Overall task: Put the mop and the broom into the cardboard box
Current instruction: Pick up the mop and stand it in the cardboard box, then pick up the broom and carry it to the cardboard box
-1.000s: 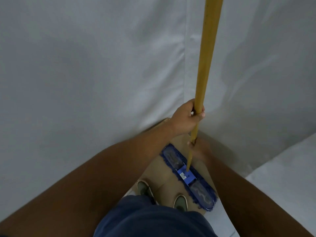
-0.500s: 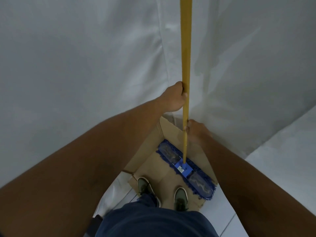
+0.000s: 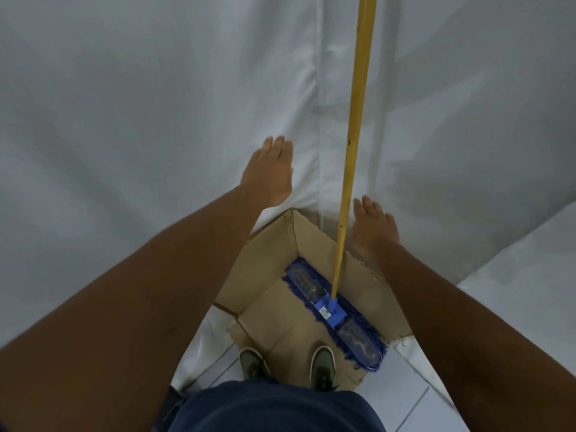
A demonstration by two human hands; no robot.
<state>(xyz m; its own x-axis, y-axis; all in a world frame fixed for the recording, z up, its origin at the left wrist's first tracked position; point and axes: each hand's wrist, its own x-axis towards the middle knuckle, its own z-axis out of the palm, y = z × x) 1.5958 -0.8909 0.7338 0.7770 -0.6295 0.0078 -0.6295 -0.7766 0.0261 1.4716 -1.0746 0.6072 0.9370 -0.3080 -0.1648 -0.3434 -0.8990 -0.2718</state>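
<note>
the mop (image 3: 331, 310) stands in the cardboard box (image 3: 268, 254), its blue head lying slantwise across the box floor and reaching the torn near right corner, its yellow handle (image 3: 355, 145) rising up and resting toward the white sheet (image 3: 156, 104) behind. the left hand (image 3: 268, 173) is spread flat with nothing in its grip, well to the left of the handle; the right hand (image 3: 372, 229) is also spread and holds nothing, just beside the handle on its right and not touching it. the step in hand looks like letting the mop go, and to do it well the hands should draw off slowly and stay near the pole until it is plainly settled, since a tall pole propped on loose cloth may slide or tip out. the broom is nowhere in view, so that half of the task seems undone; when it comes, setting it upright beside the mop handle should suit. count: one mop, one box, two hands, two shoes (image 3: 252, 363), no broom seen.
</note>
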